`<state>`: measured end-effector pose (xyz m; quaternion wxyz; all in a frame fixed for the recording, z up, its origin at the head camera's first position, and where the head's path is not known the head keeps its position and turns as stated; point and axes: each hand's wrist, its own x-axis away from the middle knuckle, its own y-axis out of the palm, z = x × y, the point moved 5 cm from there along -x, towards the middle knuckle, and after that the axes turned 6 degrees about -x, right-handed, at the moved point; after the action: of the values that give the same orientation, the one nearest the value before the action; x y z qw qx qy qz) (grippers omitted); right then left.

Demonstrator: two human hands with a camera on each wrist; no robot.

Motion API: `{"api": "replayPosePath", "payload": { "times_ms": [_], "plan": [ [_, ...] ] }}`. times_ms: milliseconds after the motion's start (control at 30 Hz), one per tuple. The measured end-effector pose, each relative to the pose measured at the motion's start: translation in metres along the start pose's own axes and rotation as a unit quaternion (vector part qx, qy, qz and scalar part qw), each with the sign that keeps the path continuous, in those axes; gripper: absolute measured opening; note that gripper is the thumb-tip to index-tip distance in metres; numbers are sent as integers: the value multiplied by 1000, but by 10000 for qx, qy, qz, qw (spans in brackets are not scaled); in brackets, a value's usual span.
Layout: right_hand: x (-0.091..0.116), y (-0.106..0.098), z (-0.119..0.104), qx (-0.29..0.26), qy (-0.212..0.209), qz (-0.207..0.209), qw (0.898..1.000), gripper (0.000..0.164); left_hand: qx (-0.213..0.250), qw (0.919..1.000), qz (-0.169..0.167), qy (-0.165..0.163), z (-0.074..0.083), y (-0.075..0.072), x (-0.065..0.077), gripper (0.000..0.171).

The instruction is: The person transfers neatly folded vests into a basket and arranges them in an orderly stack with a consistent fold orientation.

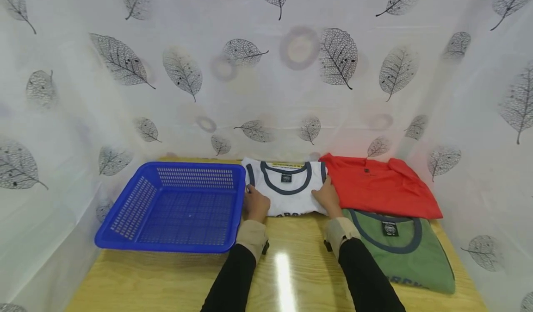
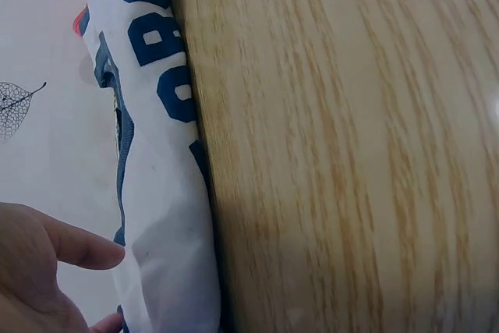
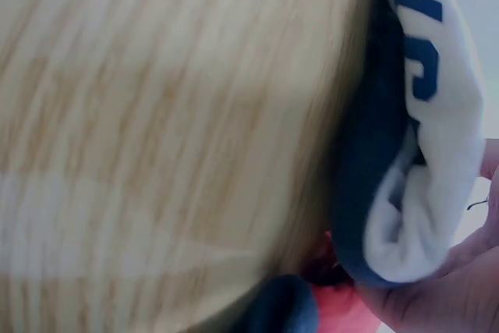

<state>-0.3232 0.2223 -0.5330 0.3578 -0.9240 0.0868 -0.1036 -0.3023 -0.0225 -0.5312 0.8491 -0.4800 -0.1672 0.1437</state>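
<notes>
A folded white T-shirt [image 1: 287, 197] with a dark neckband, a black neck label and dark letters lies at the back of the wooden table. At its left side, my left hand [image 1: 256, 204] holds the edge; the left wrist view has the thumb [image 2: 90, 251] against the white cloth. My right hand [image 1: 327, 198] grips the opposite side, and in the right wrist view the folded end of the shirt [image 3: 413, 239] bulges beside that hand [image 3: 448, 290]. Most of the fingers are hidden by the cloth and the hands themselves.
A blue plastic basket [image 1: 170, 247] stands left of the white shirt. On the right lie a folded red shirt [image 1: 374, 187] and, nearer me, a folded green T-shirt [image 1: 420, 265]. A leaf-patterned white curtain [image 1: 258, 90] hangs behind the table [image 1: 300, 275].
</notes>
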Motion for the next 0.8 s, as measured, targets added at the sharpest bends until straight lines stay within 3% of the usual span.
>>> {"api": "replayPosePath", "payload": {
  "times_ms": [233, 533, 633, 700, 800],
  "plan": [
    [1, -3, 3, -115, 383, -198, 9990, 68, 263, 9996, -18, -118, 3, 4, -9, 76],
    [-10, -4, 9, -606, 865, -364, 9937, 66, -223, 9996, -3, -178, 5, 4, -18, 63],
    [-26, 2, 23, -617, 880, -400, 9934, 69, -410, 9991, 34, -88, 0, 18, -34, 60],
    [-53, 16, 51, -483, 676, -163, 9964, 69, -681, 9973, 274, 68, -15, 60, -68, 56],
    [-101, 44, 102, -426, 474, -45, 9980, 72, -1052, 9918, 674, 270, -47, 155, -141, 54]
  ]
}}
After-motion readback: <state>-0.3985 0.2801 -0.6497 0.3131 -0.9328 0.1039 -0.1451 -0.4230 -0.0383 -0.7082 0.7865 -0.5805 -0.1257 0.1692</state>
